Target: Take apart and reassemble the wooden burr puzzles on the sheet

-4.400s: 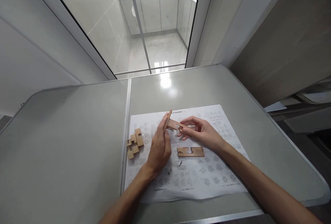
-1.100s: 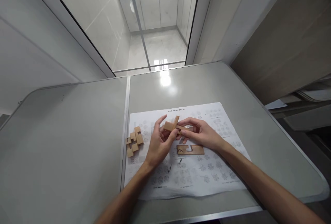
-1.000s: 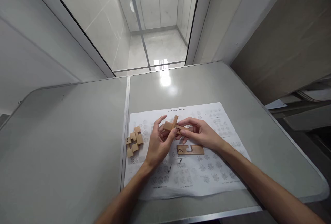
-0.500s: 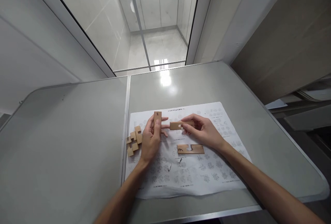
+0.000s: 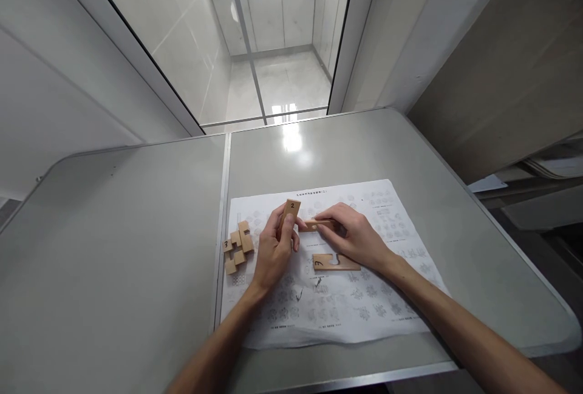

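Between thumb and fingers, my left hand [image 5: 274,251] grips a flat wooden puzzle piece marked 2 [image 5: 291,208], which leans to the right. Just beside it, my right hand [image 5: 357,233] is closed on a notched wooden puzzle piece [image 5: 311,226], partly covered by the fingers. The left fingertips come close to this piece's left end; whether they touch it I cannot tell. Below the right hand, a wooden piece with a cut-out and a handwritten mark [image 5: 327,264] lies flat on the printed sheet [image 5: 319,333].
At the sheet's left edge sits a cluster of interlocked wooden blocks [image 5: 246,243], one marked 3. The sheet lies on a grey table [image 5: 136,260] with a metal seam [image 5: 221,218]. Beyond the table's far edge is a glass door [image 5: 291,78].
My left hand has shifted right and tilted the piece marked 2 to the right, its fingers curling in. The right hand's piece has turned and sits slightly lower.
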The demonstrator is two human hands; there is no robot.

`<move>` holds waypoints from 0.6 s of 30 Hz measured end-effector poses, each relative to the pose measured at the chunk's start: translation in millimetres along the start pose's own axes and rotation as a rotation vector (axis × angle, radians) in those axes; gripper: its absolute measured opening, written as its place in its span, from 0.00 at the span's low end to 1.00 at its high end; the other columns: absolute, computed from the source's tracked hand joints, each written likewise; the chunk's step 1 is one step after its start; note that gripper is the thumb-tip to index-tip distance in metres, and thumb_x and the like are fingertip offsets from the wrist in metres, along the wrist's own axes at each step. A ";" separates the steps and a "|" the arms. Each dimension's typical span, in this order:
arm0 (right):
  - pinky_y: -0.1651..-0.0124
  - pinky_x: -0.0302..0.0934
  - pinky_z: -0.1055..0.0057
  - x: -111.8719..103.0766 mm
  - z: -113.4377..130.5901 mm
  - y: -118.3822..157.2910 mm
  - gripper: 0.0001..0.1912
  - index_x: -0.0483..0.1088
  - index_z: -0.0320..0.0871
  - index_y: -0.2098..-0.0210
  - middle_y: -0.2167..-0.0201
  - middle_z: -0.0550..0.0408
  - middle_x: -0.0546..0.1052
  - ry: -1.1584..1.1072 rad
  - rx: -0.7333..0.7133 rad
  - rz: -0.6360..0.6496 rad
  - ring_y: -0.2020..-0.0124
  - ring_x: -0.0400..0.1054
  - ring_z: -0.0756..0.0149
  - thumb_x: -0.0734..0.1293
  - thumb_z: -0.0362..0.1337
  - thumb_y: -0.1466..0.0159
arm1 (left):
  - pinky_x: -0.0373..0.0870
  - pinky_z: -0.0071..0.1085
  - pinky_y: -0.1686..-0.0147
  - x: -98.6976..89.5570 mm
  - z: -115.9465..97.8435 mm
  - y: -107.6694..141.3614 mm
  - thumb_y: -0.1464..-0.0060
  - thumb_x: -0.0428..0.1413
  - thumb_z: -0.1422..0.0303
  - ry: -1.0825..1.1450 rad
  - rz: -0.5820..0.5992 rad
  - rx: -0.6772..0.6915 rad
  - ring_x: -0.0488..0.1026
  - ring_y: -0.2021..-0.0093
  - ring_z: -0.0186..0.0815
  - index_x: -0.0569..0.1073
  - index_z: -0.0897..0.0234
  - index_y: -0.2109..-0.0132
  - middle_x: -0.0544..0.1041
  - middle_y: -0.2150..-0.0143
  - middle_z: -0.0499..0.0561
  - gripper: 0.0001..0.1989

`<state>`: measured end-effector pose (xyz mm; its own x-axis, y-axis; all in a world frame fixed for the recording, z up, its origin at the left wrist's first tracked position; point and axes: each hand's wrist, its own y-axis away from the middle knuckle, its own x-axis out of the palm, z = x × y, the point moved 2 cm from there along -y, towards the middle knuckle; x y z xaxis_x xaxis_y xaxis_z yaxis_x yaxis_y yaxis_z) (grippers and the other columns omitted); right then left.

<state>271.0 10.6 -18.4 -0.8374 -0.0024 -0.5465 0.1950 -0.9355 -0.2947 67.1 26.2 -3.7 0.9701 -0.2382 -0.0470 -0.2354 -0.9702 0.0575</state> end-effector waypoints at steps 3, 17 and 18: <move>0.54 0.72 0.56 2.3 -0.6 0.0 0.05 0.76 0.48 0.52 0.58 0.49 0.82 0.040 -0.042 0.005 0.55 0.74 0.53 0.69 0.34 0.26 | 0.61 0.28 0.75 1.8 -0.3 -0.1 0.26 0.52 0.50 0.022 0.023 -0.014 0.61 0.77 0.27 0.72 0.60 0.41 0.76 0.61 0.49 0.20; 0.47 0.69 0.50 -1.9 9.5 1.8 0.08 0.71 0.47 0.59 0.51 0.45 0.75 0.098 -0.249 0.007 0.47 0.68 0.49 0.75 0.37 0.32 | 0.56 0.28 0.76 0.8 3.8 -1.1 0.28 0.54 0.48 0.135 0.001 -0.125 0.57 0.76 0.27 0.70 0.61 0.44 0.70 0.64 0.46 0.21; 0.46 0.68 0.49 -1.8 11.0 2.8 0.11 0.69 0.47 0.61 0.50 0.45 0.75 0.107 -0.279 0.028 0.46 0.67 0.48 0.76 0.38 0.33 | 0.55 0.27 0.76 0.9 3.7 -1.2 0.28 0.53 0.48 0.144 0.001 -0.134 0.56 0.76 0.27 0.69 0.61 0.44 0.70 0.64 0.46 0.21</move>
<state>267.5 4.2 -9.6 -0.7742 0.0247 -0.6325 0.3619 -0.8024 -0.4744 68.0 26.9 -7.5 0.9706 -0.2209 0.0952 -0.2355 -0.9531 0.1900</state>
